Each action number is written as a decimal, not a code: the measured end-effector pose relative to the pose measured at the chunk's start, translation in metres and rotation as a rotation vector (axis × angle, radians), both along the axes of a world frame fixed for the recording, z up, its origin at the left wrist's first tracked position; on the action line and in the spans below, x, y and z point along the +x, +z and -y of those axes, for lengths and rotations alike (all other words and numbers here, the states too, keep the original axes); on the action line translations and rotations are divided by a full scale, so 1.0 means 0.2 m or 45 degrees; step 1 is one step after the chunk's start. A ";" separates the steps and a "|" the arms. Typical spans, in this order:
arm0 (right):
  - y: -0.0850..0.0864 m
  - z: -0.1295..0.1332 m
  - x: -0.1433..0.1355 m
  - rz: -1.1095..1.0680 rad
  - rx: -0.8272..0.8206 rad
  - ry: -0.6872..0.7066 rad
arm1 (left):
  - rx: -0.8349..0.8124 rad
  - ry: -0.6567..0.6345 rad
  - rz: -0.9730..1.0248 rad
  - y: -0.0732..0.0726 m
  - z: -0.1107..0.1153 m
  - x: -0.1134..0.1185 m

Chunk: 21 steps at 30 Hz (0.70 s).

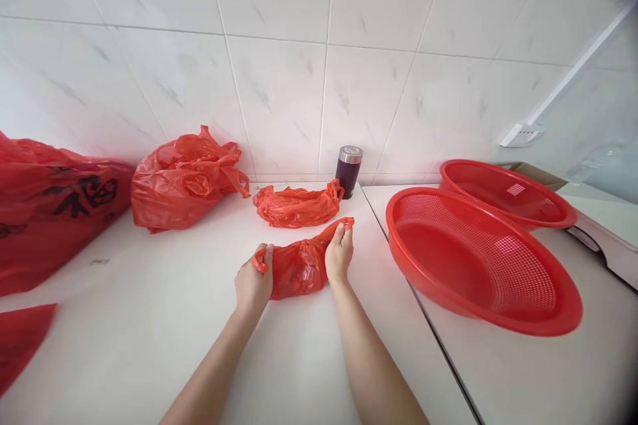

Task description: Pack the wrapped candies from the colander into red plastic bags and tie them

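Note:
A small red plastic bag (300, 268) with something bulky inside rests at the middle of the white table (174, 332). My left hand (254, 281) is closed on the bag's left handle, a twist of which sticks out by the thumb. At the other end, my right hand (339, 254) grips the right handle, its tip showing above the fingers. The bag's contents are hidden. Just behind it lies another crumpled red plastic bag (298, 206), touched by neither hand.
A dark tumbler (348, 172) with a silver lid stands near the tiled wall. Right of the table seam are a red colander (448, 259), a red basin (503, 189) and a knife (588, 239). Leftward sit a full red bag (179, 182) and a larger one with black lettering (54, 212).

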State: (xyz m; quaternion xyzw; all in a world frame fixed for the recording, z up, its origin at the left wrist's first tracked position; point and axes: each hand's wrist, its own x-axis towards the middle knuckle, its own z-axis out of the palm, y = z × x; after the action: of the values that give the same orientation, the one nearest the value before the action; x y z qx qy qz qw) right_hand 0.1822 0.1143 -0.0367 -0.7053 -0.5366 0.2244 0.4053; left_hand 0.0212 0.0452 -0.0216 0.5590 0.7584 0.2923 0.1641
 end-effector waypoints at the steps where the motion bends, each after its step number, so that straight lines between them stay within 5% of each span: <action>1: 0.00 0.01 -0.02 0.029 -0.013 0.019 | 0.007 0.019 -0.019 0.00 -0.01 0.00; 8: -0.05 0.04 -0.10 0.325 -0.076 0.281 | -0.017 -0.017 -0.181 -0.03 -0.11 0.03; 21: -0.09 0.00 -0.07 0.549 -0.077 0.257 | -0.183 -0.073 -0.451 -0.11 -0.24 -0.06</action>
State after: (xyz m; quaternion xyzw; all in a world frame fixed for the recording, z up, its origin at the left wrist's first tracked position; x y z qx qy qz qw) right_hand 0.1676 0.1148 -0.0548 -0.6916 -0.6714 0.1241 0.2355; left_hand 0.0086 0.0939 -0.0444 0.6101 0.7780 0.1297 0.0758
